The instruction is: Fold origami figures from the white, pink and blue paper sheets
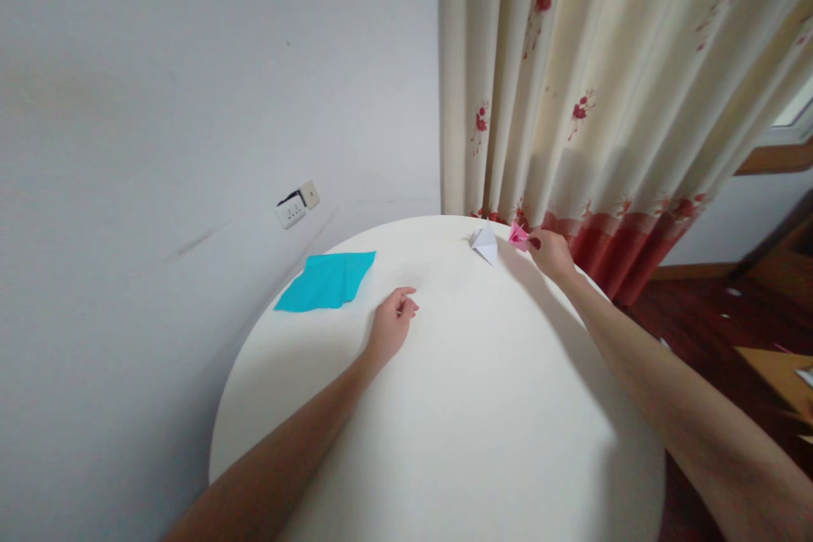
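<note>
the person's two forearms enter from the bottom edge, cut off there, so elbows and body are out of sight. the pink folded paper [518, 235] is small and far away at about 1 o'clock on the round white table [483, 406]; its exact shape is hard to make out, and part of it is hidden behind the fingertips that pinch it. the right hand [551, 254] is stretched far forward along the table's right rim, arm nearly straight, fingers closed on the pink paper's near edge. just to the left of it, close but apparently not touching, sits a white folded paper [486, 244], pointed, its folds too faint to read.

the left hand [390, 323] rests near the middle of the table, at about 11 o'clock from the table's centre, fingers loosely curled inward, holding nothing. farther left, at about 10 o'clock, a teal paper sheet [327, 280] lies flat near the rim, well apart from both hands.

behind the table hangs a cream curtain [610, 76] with red flowers, its lower hem hidden by the table edge. a wall socket [295, 205] sits tilted on the grey wall; no writing on it can be read.
</note>
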Available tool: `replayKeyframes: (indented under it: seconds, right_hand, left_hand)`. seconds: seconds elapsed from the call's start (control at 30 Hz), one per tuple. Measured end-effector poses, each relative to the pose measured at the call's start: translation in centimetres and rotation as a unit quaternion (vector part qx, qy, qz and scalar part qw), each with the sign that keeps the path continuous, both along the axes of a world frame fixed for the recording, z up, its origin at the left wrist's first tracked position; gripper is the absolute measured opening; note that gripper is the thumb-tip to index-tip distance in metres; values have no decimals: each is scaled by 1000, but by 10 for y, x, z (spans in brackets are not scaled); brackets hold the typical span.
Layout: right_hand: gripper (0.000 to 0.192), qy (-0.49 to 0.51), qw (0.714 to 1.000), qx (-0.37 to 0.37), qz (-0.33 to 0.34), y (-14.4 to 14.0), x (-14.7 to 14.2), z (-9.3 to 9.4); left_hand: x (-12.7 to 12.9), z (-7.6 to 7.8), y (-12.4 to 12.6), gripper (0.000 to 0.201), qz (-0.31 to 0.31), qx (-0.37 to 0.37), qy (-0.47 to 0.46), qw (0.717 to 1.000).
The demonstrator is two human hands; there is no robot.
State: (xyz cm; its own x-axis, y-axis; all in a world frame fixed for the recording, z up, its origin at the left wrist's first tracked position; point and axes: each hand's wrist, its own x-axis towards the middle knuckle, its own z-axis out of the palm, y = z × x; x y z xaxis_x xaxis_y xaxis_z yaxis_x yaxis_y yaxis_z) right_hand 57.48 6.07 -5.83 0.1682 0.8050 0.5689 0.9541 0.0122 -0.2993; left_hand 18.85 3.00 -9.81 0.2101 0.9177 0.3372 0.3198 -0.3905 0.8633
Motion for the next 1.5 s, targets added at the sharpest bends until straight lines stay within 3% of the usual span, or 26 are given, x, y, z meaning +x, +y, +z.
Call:
replayKeyframes:
  seconds: [0.17,0.33,0.53,0.7,0.77,0.83,0.93,0.97,1.03,1.13,1.33,1.5]
  right_hand:
    - [20,19,999,-45,-10,18,7,-25]
    - [28,48,998,-28,-41,16,14,-30]
    - [32,146,981,87,-97,-3,10,-6]
    - [36,211,968,129,-39,-22,-29,24]
    - [35,216,971,99,18,-31,-59,27]
    - [30,209,972,48,93,-43,-95,25]
    - [31,166,971,-21,170,-66,-148,11]
    - [31,134,973,-42,186,-74,-163,6]
    - [31,91,971,-89,204,-89,-183,-5]
    - [32,93,962,-145,214,-101,-191,-17]
    - [32,129,959,-150,204,-99,-180,-24]
    - [34,147,956,-148,205,-95,-179,-30]
  left_hand:
    - [0,2,1,27,9,-11,11,1000]
    - [2,3,4,26,20,-12,19,1000]
    - [2,2,3,27,24,-2,34,999]
    - [-7,6,9,27,12,66,116,991]
    - [-23,15,20,26,34,128,204,970]
    - [-49,25,35,25,67,138,228,961]
    - [-101,33,60,32,186,120,247,943]
    - [-118,32,66,35,252,102,276,922]
    - [-147,28,76,46,324,81,325,885]
    - [-169,17,81,55,362,38,357,860]
    - [-167,6,81,52,286,-40,423,859]
    - [-141,12,71,45,181,-25,478,859]
